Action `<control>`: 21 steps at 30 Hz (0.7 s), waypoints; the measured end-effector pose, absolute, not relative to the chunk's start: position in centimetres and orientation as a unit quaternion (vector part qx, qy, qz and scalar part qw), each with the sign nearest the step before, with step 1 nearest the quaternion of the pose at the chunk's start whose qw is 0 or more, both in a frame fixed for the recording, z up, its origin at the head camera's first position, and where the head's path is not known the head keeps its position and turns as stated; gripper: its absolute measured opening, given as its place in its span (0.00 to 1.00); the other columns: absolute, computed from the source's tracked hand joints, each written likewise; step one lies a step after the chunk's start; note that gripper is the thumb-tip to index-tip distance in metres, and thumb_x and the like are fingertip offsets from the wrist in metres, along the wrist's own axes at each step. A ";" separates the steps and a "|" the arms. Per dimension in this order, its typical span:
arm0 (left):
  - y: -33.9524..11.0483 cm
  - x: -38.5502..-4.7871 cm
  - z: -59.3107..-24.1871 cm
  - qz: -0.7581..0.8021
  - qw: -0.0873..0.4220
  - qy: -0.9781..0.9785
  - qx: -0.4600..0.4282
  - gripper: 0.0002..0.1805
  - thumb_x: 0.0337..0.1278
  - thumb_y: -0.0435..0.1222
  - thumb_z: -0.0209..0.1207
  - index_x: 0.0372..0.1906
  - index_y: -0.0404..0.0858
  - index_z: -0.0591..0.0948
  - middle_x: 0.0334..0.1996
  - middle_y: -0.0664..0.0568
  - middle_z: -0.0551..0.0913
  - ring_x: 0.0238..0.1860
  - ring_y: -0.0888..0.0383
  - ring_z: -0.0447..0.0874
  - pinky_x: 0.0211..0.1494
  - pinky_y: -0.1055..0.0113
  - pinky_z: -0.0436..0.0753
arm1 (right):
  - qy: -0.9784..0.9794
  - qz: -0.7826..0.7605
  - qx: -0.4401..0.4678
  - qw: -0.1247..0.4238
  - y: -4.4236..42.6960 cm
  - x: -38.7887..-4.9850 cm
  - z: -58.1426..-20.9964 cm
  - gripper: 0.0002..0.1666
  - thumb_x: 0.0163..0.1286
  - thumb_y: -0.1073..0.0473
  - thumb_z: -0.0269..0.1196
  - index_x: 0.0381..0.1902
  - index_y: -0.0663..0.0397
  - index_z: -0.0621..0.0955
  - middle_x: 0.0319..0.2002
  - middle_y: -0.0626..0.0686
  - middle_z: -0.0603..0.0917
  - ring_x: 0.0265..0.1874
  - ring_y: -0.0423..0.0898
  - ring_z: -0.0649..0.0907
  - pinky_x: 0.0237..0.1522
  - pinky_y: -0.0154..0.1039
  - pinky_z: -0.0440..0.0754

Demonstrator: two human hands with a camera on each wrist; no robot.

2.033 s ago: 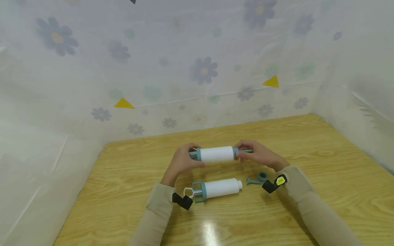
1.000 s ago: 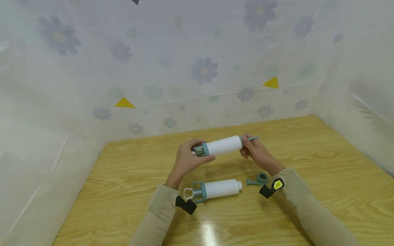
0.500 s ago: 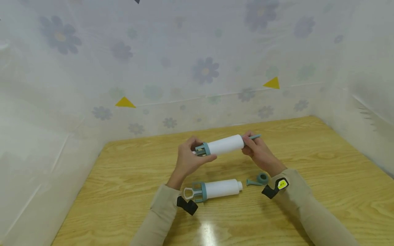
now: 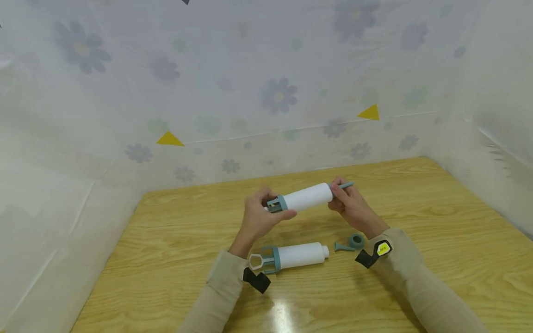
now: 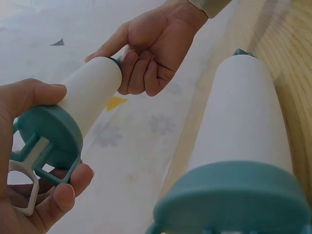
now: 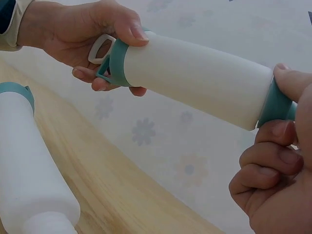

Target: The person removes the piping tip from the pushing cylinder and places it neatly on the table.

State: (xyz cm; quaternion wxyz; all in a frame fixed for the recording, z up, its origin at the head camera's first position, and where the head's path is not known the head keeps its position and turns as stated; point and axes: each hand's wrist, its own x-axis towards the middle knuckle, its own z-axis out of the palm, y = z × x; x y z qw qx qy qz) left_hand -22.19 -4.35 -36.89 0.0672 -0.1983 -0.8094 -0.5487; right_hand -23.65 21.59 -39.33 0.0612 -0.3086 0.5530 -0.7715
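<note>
My left hand [image 4: 257, 217] holds the handle end of a syringe-like pump [image 4: 308, 197]. This pump has a white barrel, a teal collar with an open frame, and a white pull ring [image 6: 100, 48]. At its other end my right hand [image 4: 351, 208] pinches a teal nozzle [image 6: 277, 105] that sits against the barrel, its tip pointing up and right. The pump is held above the table, tilted up to the right. A second similar pump [image 4: 301, 255] lies below on the table with a bare white neck. Beside that neck lies a loose teal nozzle piece [image 4: 356, 241].
The wooden table [image 4: 183, 231] runs back to a flower-patterned white sheet [image 4: 233, 92], with more sheeting at both sides. Yellow triangles [image 4: 368, 112] mark the back sheet. Black wrist cameras [image 4: 257, 280] sit over the sleeves.
The held pump has risen, shifted right and tilted up at its nozzle end, mostly over the first second. My right fingers have moved up along with the nozzle. The lying pump and loose nozzle stay put.
</note>
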 end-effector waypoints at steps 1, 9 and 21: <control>-4.3 -22.1 -36.9 -0.549 0.066 -0.810 -0.197 0.20 0.40 0.40 0.76 0.29 0.40 0.73 0.29 0.48 0.81 0.25 0.58 0.77 0.27 0.66 0.80 | 0.549 -0.773 -0.313 0.062 21.6 -23.7 -39.4 0.12 0.80 0.57 0.38 0.36 0.46 0.67 0.24 0.48 0.56 0.19 0.45 0.50 0.29 0.39 0.51; -4.1 -22.1 -37.0 -0.552 0.061 -0.809 -0.192 0.22 0.41 0.41 0.75 0.28 0.41 0.71 0.28 0.49 0.80 0.24 0.58 0.77 0.25 0.66 0.79 | 0.539 -0.779 -0.314 0.065 21.7 -23.7 -39.5 0.12 0.80 0.57 0.38 0.37 0.45 0.68 0.23 0.49 0.54 0.19 0.46 0.49 0.28 0.38 0.51; -4.3 -22.4 -37.6 -0.639 -0.045 -0.755 -0.141 0.24 0.47 0.44 0.72 0.25 0.39 0.66 0.18 0.47 0.80 0.18 0.40 0.83 0.14 0.58 0.72 | 0.555 -0.769 -0.312 0.055 21.8 -23.6 -39.4 0.06 0.80 0.60 0.41 0.40 0.44 0.65 0.25 0.48 0.55 0.21 0.46 0.50 0.30 0.39 0.52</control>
